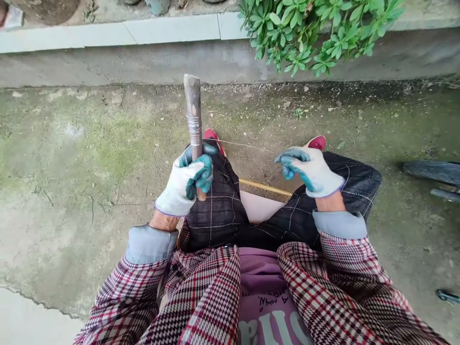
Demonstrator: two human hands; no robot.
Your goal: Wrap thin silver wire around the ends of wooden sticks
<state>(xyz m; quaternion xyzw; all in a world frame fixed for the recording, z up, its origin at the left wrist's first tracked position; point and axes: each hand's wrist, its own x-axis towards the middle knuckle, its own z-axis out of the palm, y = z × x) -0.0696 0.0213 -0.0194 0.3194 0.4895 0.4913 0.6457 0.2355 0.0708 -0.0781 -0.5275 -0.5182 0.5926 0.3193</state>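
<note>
My left hand (196,177), in a white and teal work glove, is closed round a short wooden stick (193,98) that stands nearly upright. Thin wire is wound in several turns (194,129) about the stick just above my fingers. From near the stick a fine length of wire (247,145) runs across to the right. Its far end reaches my gloved right hand (305,167), whose fingers are pinched together on it. Both hands are above my knees, apart from each other.
I sit on a seat with a pale top (260,207) and a yellowish rail (266,186). Ahead is a low concrete wall (143,64) with a tiled ledge (172,29). A leafy green bush (316,33) overhangs it. Dark objects (431,172) lie at the right on mossy ground.
</note>
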